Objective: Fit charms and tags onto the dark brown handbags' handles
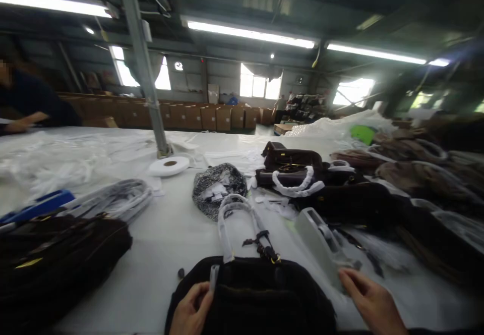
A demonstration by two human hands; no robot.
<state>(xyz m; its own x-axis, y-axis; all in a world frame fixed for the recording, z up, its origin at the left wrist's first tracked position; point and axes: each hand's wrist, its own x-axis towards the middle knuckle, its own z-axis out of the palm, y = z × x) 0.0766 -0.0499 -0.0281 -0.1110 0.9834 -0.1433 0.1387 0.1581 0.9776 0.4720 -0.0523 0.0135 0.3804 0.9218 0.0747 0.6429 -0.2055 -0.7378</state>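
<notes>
A black handbag [257,294] lies on the white table in front of me, its wrapped handle [236,204] standing up at the back. Over its left top edge, my left hand [192,309] pinches a small whitish strip [214,277]. My right hand [366,294] is at the near end of a grey tape dispenser [319,241], right of the bag. Its thumb and fingers are closed together; whatever lies between them is too small to make out. Dark straps hang by the bag's handle.
Dark bags [56,259] lie at the left, more [340,199] at the right. Beyond the handbag sit a speckled pouch [218,188] with white pieces and a white roll [169,166] beside a metal post [145,72]. A person [34,98] leans over the table at far left.
</notes>
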